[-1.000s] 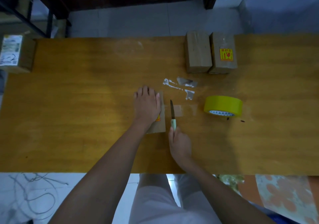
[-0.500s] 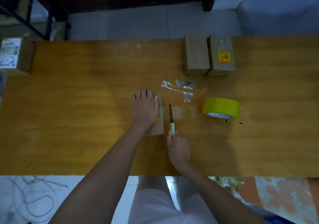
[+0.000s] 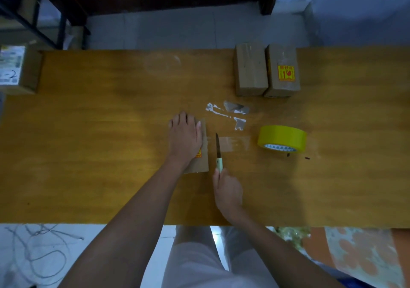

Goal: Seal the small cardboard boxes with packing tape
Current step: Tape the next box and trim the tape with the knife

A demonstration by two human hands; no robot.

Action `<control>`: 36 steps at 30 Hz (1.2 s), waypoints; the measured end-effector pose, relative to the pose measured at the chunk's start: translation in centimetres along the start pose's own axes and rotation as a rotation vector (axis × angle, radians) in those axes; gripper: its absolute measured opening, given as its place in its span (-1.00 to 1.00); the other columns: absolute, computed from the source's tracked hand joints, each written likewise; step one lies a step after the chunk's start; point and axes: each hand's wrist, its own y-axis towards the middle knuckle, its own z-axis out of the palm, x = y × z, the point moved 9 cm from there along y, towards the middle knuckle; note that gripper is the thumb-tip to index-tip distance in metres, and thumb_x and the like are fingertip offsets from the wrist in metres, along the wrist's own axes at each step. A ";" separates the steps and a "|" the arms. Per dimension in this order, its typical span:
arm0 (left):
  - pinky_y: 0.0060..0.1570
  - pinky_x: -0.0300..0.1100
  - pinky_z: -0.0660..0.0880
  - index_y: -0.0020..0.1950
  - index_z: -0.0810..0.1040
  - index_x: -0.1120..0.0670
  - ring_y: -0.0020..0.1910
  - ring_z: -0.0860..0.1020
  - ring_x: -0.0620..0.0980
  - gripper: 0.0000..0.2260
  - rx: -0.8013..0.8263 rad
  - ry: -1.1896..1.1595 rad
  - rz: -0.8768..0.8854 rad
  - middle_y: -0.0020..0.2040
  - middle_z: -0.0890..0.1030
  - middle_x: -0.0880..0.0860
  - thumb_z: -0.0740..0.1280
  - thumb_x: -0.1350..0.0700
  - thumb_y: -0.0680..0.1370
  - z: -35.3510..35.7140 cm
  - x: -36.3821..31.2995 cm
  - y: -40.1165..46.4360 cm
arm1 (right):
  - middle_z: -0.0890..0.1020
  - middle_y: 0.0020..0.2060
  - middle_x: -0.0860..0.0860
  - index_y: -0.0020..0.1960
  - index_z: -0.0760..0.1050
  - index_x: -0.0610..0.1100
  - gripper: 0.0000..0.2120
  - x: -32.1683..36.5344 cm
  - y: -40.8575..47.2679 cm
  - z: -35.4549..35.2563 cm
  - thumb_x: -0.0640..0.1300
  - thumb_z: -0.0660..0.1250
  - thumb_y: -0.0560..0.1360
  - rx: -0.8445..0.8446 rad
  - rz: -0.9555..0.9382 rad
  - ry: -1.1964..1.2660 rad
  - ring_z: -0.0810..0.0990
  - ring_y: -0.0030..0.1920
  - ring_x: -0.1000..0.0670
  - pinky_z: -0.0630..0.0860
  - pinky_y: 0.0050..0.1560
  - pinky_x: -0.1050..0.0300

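Left hand (image 3: 185, 138) lay flat, fingers straight, pressing small cardboard box (image 3: 200, 154) onto wooden table (image 3: 88, 154) near centre. Right hand (image 3: 227, 190) gripped knife (image 3: 218, 152) by pale handle, blade upon clear tape strip (image 3: 233, 144) running from box to yellow tape roll (image 3: 282, 139). Two more boxes (image 3: 266, 70) sat at far edge.

On the worktop (image 3: 88, 154), the left hand (image 3: 185, 140) lies flat on a small box (image 3: 203, 161). Just right of it is the knife (image 3: 218, 152), then the tape roll (image 3: 282, 138). Two boxes (image 3: 266, 70) stand behind; another box (image 3: 18, 69) lies far left.
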 end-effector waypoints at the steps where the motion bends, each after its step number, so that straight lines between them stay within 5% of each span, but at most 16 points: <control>1: 0.05 0.02 0.38 0.06 0.51 0.19 0.04 0.46 0.15 -0.65 0.001 -0.001 -0.003 0.05 0.52 0.17 0.03 0.01 0.65 0.0 0.1 0.0 | 0.57 -0.33 0.00 -0.03 0.44 -0.11 -0.62 0.1 0.5 -0.1 0.05 -0.05 0.68 -0.017 -0.010 -0.011 0.54 -0.38 0.02 0.40 -0.40 0.14; 10: 0.06 0.03 0.39 0.09 0.50 0.19 0.07 0.44 0.15 -0.59 0.012 -0.012 0.002 0.07 0.51 0.16 -0.04 -0.02 0.64 0.0 0.0 0.0 | 0.56 -0.34 -0.01 -0.06 0.43 -0.12 -0.64 0.1 0.8 -0.5 0.04 -0.03 0.68 -0.021 -0.006 0.017 0.50 -0.40 0.01 0.33 -0.43 0.15; 13: 0.08 0.04 0.39 0.11 0.50 0.20 0.09 0.45 0.16 -0.58 0.005 -0.006 0.003 0.11 0.51 0.18 -0.05 -0.02 0.64 0.0 -0.1 -0.1 | 0.45 -0.41 0.05 -0.10 0.37 -0.07 -0.68 0.0 0.1 -0.4 0.04 -0.03 0.68 -0.034 0.004 -0.002 0.41 -0.45 0.05 0.16 -0.51 0.20; 18: 0.06 0.02 0.35 0.09 0.50 0.20 0.07 0.45 0.17 -0.63 0.021 0.002 0.008 0.08 0.51 0.18 0.00 0.01 0.66 -0.2 0.0 0.0 | 0.65 -0.23 -0.10 0.00 0.50 -0.18 -0.60 0.5 1.4 -0.3 0.03 -0.02 0.69 0.005 -0.010 0.015 0.64 -0.21 -0.13 0.50 -0.28 0.03; 22: 0.08 0.02 0.36 0.10 0.50 0.20 0.09 0.44 0.16 -0.67 0.013 -0.038 0.011 0.09 0.50 0.17 0.03 0.02 0.66 -0.3 0.0 -0.1 | 0.66 -0.22 -0.09 -0.01 0.47 -0.13 -0.61 0.0 -0.6 0.6 0.04 -0.05 0.69 0.014 0.018 -0.010 0.65 -0.22 -0.08 0.49 -0.27 0.06; 27: 0.06 -0.01 0.35 0.03 0.49 0.21 0.03 0.44 0.14 -0.77 -0.076 -0.281 0.002 0.02 0.49 0.16 0.11 0.10 0.65 -0.8 1.8 -0.1 | 0.59 -0.32 -0.10 -0.06 0.42 -0.15 -0.63 -0.2 -0.5 -1.9 0.06 -0.02 0.67 -0.062 0.004 0.318 0.61 -0.30 -0.12 0.34 -0.36 0.11; 36: 0.04 -0.14 0.31 0.04 0.46 0.22 0.02 0.41 0.08 -0.71 -0.103 -0.609 -0.052 -0.01 0.46 0.14 0.04 0.06 0.65 -0.6 4.6 -0.2 | 0.60 -0.05 -0.27 0.16 0.45 -0.27 -0.73 5.9 11.0 -8.5 -0.07 0.19 0.64 0.051 -0.236 0.385 0.59 -0.14 -0.19 0.53 -0.04 -0.21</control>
